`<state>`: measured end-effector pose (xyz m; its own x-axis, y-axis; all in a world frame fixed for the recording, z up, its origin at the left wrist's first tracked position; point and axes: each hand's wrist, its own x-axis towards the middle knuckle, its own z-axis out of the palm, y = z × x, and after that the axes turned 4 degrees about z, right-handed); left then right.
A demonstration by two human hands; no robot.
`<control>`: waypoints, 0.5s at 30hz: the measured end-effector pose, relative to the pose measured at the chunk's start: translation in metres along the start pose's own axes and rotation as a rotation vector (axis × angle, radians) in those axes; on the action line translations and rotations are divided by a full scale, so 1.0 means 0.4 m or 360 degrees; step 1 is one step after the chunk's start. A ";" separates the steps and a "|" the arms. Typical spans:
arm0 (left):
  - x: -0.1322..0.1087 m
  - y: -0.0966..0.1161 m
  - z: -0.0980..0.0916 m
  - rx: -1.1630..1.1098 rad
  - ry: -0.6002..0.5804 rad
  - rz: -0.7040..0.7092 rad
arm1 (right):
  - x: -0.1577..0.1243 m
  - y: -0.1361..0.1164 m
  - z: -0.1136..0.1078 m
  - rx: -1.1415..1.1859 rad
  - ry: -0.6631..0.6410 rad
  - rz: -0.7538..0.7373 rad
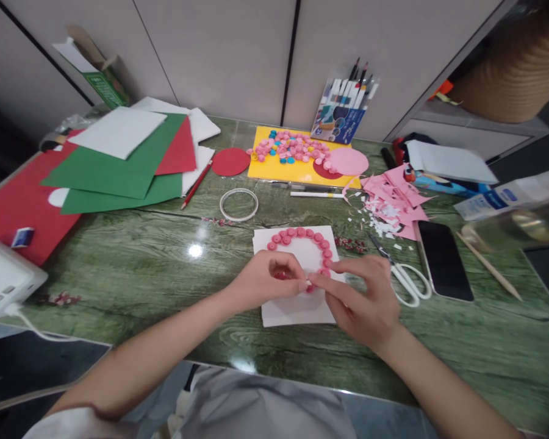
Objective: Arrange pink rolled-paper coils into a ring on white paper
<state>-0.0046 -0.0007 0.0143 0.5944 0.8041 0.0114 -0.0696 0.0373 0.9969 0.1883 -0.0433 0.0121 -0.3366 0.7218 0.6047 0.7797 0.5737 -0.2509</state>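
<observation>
A white card [297, 308] lies on the green table in front of me, with an arc of pink rolled paper coils [302, 235] stuck along its top and right side. My left hand [268, 280] and my right hand [363, 299] meet over the card's middle. Both pinch with fingertips pressed together around a small pink coil [310, 286] at the lower end of the arc. The coil is mostly hidden by the fingertips.
White-handled scissors [405, 280] and a black phone [443, 259] lie right of the card. Pink paper scraps [393, 201], a yellow sheet [302, 171] heaped with pink and blue coils, a tape ring [238, 204], a red pencil [196, 183] and stacked green and red paper [119, 164] sit behind.
</observation>
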 end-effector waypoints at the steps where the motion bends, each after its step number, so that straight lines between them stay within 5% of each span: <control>1: 0.000 -0.001 -0.001 -0.0034 -0.0025 -0.0008 | 0.003 -0.001 -0.001 0.0018 0.0017 0.0063; 5: -0.003 0.001 0.001 0.0114 0.0073 0.0000 | 0.021 -0.011 -0.012 0.0222 0.0114 0.0352; 15: -0.011 0.005 0.012 0.0320 0.0200 0.0214 | 0.022 -0.030 -0.008 0.0201 0.0134 0.0285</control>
<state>-0.0034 -0.0071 0.0165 0.4854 0.8618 0.1474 0.0267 -0.1831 0.9827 0.1777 -0.0451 0.0230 -0.1491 0.7847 0.6016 0.7490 0.4869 -0.4494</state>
